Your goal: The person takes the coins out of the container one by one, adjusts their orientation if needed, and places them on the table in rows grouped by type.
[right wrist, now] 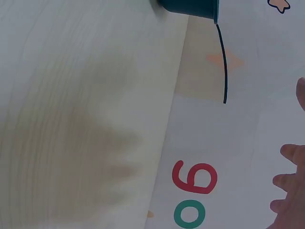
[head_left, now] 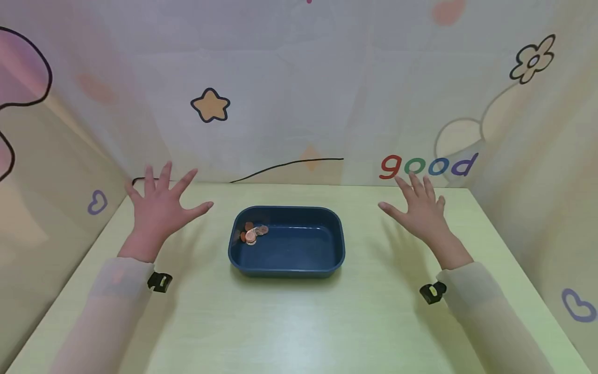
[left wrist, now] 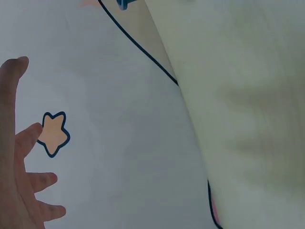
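A dark blue rectangular tray stands mid-table, with several copper-coloured coins gathered at its left end. To its left, my left hand is held over the table with fingers spread and nothing in it. My right hand hovers on the other side of the tray, its fingers spread too and holding nothing. In the left wrist view, the left fingers show along the left edge. The right wrist view catches the right fingertips at its edge and a corner of the tray.
The pale wood-look table meets a printed cloth backdrop at its far edge. Cloth walls also rise at left and right. A small black device sits at the left cuff, another black device at the right.
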The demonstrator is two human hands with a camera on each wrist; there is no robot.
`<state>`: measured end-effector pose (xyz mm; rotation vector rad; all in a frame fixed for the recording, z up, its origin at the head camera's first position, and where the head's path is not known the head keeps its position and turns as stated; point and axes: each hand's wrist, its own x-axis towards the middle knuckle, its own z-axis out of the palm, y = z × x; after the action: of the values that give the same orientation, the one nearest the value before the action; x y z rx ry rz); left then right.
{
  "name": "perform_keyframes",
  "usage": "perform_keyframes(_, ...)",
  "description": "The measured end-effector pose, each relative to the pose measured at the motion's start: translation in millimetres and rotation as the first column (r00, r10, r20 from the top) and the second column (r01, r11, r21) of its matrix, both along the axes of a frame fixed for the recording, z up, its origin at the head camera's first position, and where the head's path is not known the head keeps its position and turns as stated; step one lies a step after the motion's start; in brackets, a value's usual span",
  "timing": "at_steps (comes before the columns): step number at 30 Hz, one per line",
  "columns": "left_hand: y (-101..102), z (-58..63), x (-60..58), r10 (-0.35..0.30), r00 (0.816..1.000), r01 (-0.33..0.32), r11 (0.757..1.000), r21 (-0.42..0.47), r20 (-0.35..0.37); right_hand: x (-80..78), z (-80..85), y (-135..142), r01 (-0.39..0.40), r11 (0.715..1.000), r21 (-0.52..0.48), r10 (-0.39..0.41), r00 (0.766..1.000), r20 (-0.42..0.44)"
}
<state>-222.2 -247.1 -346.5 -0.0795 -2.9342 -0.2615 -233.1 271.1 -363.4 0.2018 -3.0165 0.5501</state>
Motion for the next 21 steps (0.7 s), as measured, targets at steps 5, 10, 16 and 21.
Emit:
perform_keyframes(5,2.3,-10.7,5.1,-0.011,0.999,0.011,1.000,0.027,-0.030,0.5,-8.0,0.1,-0.027,0.997,-0.073,0.025,0.999,-0.025)
perform_keyframes(10,3.7,-23.2,9.2,-0.034,0.994,0.040,0.998,0.052,-0.102,2.9,-13.8,-4.5,-0.059,0.979,-0.196,0.055,0.998,-0.027)
perform_keyframes(16,9.1,-33.1,10.1,-0.054,0.998,0.061,0.980,0.188,-0.039,3.7,-15.9,-14.5,-0.072,0.953,-0.293,0.063,0.997,-0.037)
perform_keyframes(21,16.7,-41.3,9.0,-0.083,0.996,0.072,0.953,0.293,0.024,4.1,-17.4,-22.1,-0.062,0.940,-0.337,0.058,0.998,-0.021)
